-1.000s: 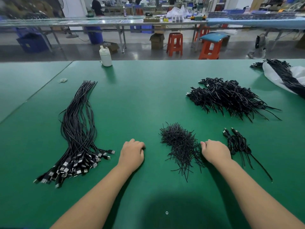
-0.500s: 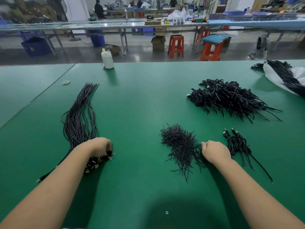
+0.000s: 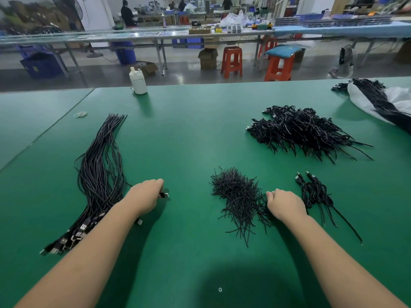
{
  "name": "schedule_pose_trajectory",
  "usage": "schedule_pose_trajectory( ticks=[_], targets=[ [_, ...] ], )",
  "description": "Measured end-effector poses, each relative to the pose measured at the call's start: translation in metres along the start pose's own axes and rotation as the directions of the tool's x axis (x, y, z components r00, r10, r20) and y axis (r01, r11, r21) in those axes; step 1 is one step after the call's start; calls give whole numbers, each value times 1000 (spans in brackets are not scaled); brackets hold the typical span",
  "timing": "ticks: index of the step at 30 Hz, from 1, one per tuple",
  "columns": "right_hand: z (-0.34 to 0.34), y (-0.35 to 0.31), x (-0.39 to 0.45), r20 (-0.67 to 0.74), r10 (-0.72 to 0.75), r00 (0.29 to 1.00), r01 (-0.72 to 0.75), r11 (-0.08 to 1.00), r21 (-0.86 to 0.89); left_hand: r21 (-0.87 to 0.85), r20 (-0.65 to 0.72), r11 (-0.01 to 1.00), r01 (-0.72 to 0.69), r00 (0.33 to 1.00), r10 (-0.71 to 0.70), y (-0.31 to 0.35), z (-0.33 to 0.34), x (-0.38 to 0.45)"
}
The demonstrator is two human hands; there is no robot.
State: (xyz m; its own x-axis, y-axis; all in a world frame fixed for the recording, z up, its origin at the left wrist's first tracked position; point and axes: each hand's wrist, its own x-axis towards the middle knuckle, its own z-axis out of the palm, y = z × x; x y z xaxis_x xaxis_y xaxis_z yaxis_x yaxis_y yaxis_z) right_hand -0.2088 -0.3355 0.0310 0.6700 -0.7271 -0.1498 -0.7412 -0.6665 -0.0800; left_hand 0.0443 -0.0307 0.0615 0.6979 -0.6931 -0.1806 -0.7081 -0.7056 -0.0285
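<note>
1. The single cable [image 3: 165, 195] is pinched at its plug end by the left hand [image 3: 145, 196], fingers curled round it. The plug sits just right of the long-cable bundle [image 3: 100, 172], low over the green table [image 3: 200, 134].
2. The step is judged to be the drawing of one cable out of the bundle toward the centre, for coiling and tying.
3. To do it well, only one plug should be held. The cable is best drawn along its own length, near and right, so that neighbouring strands are not dragged or crossed.
4. A slow pull is advised, because the strands lie packed and a snag would fan the plug ends at the near left.
5. The right hand [image 3: 285, 204] is rested at the right edge of the tie pile [image 3: 238, 196], fingers curled under. Whether a tie is pinched cannot be told.
6. One tie should be readied there, so the coil can be bound at once.
7. Two coiled cables [image 3: 315, 193] are laid just right of that hand, and a heap of tied cables [image 3: 307, 132] is seen farther off.
8. Containers: a white plastic bag [image 3: 400, 98] is spread at the far right with bagged cables [image 3: 378, 96] lying on it or spilling out.
9. A white bottle [image 3: 138, 82] is stood at the far edge, capped, contents not visible.
10. Blue bins [image 3: 42, 63] are seen beyond the table, contents unclear.
</note>
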Motion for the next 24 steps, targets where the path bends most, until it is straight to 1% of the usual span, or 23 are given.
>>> schedule_pose_trajectory(
  ticks=[4, 7, 9, 11, 12, 13, 14, 15, 16, 17, 18, 19, 20, 21, 22, 23, 24],
  targets=[
    [-2, 2, 2, 16, -9, 1000, 9, 1000, 26, -25, -98, 994, -110, 989, 107, 32, -2, -5],
    [-2, 6, 4, 25, -16, 1000, 15, 997, 74, -100, -142, 975, -198, 973, 183, 60, -5, -12],
    [-4, 7, 6, 45, -17, 999, 13, 996, 87, -228, -155, 945, -236, 967, 204, 80, -10, -20],
    [-7, 7, 7, 82, -4, 997, -5, 994, 108, -389, -162, 880, -272, 961, 225, 96, -16, -27],
    [-9, 7, 8, 100, 2, 995, -15, 991, 133, -457, -162, 839, -296, 955, 249, 103, -20, -30],
    [-11, 6, 7, 105, 3, 994, -21, 985, 171, -548, -157, 777, -310, 950, 269, 110, -25, -34],
    [-13, 5, 5, 86, -2, 996, -17, 976, 217, -673, -139, 676, -302, 948, 285, 116, -30, -38],
    [-14, 2, 2, 27, -13, 1000, 5, 962, 272, -805, -120, 528, -272, 945, 304, 123, -36, -41],
    [-17, -3, -3, -69, -31, 997, 52, 940, 338, -904, -108, 362, -225, 942, 316, 128, -41, -43],
    [-19, -9, -9, -175, -52, 983, 123, 898, 423, -966, -99, 197, -168, 943, 318, 132, -47, -44],
    [-23, -18, -17, -242, -72, 968, 193, 828, 526, -993, -92, 41, -110, 945, 314, 136, -53, -46],
    [-27, -30, -24, -251, -97, 963, 242, 722, 648, -993, -88, -103, -59, 947, 309, 138, -59, -47],
    [-31, -42, -32, -206, -139, 969, 249, 576, 779, -975, -85, -221, -17, 949, 304, 141, -65, -48],
    [-35, -55, -39, -136, -205, 969, 209, 398, 893, -952, -84, -305, 11, 952, 295, 144, -70, -47],
    [-38, -68, -46, -74, -278, 958, 141, 230, 963, -934, -84, -356, 21, 957, 277, 146, -74, -46],
    [-40, -79, -52, -26, -342, 939, 65, 105, 992, -924, -80, -381, 18, 967, 241, 149, -76, -45],
    [-42, -87, -56, 9, -388, 922, 3, 31, 1000, -923, -73, -384, 4, 980, 186, 151, -78, -43]
  ],
)
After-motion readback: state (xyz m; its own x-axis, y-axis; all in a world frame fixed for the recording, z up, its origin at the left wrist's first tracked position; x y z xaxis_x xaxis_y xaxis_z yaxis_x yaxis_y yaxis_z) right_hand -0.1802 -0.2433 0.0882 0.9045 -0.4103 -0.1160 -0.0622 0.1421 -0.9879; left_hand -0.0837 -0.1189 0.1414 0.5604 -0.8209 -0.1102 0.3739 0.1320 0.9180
